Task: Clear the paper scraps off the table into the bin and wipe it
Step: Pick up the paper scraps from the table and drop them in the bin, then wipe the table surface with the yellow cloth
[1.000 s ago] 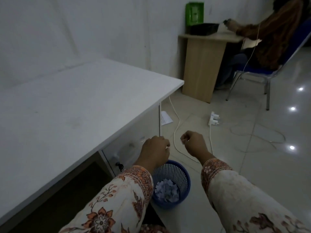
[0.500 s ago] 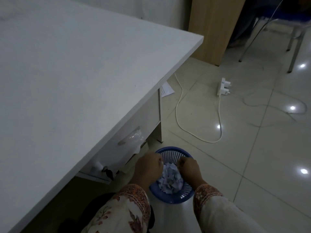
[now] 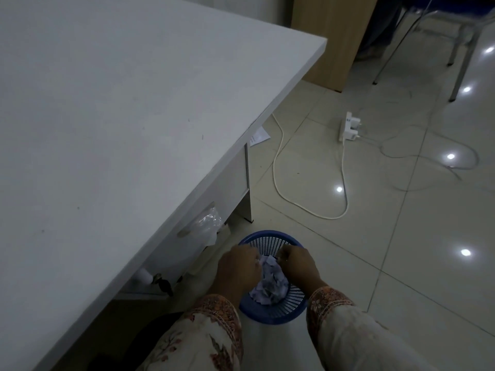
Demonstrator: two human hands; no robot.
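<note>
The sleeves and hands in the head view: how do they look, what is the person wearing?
Both arms wear long, loose sleeves of cream cloth printed with reddish-brown flowers and leaves. Each sleeve ends in a wide cuff band with a dense orange-brown pattern: left cuff, right cuff. The left hand and right hand are bare; no gloves, rings or watch show.

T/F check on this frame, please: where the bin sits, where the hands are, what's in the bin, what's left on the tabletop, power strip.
1. The blue bin stands on the floor beside the table. True.
2. Both hands are over the bin: left hand, right hand. True.
3. The bin is empty. False: paper scraps are piled inside it.
4. A heap of scraps lies on the tabletop. False: no scraps show on the visible tabletop.
5. The power strip sits on the table. False: it lies on the floor with its white cable.
</note>
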